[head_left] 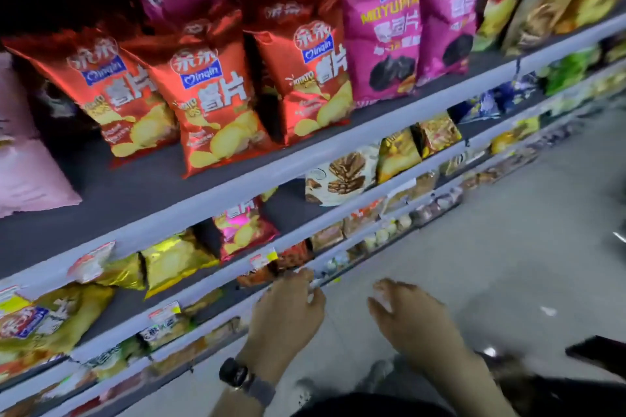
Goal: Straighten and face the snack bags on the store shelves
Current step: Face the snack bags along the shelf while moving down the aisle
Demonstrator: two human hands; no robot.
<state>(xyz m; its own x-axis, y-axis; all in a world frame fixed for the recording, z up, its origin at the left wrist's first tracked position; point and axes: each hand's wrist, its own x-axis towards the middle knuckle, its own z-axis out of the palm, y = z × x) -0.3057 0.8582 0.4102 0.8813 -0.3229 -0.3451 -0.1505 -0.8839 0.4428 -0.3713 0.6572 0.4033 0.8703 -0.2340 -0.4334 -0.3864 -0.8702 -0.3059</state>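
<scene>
Head camera looks down along tiered store shelves [210, 193] that run from lower left to upper right. At the far left of the upper tier a pale pink bag [23, 162] leans forward. Next to it three red potato chip bags [216, 105] stand upright with their fronts outward, the left two overlapping and the third just beside them. Two magenta bags [382, 41] follow on the right, also facing out, and then yellow and green bags [542, 0] at the far end.

One tier down, gold bags [176, 257] lie tilted back. A small pink chip bag [244, 230] stands beside them, and a white bag with a brown pattern [342, 176] stands farther right.

The left hand [288, 311], with a dark watch [235, 374] on its wrist, reaches to the front rail of a low tier. Its fingers are loosely extended, with the tips at the rail near reddish-brown packets [288, 259]. Motion blur makes it impossible to tell whether they pinch anything.

The right hand [413, 318] hovers palm down over the grey floor [508, 230], fingers relaxed and slightly spread, apart from the shelves.
</scene>
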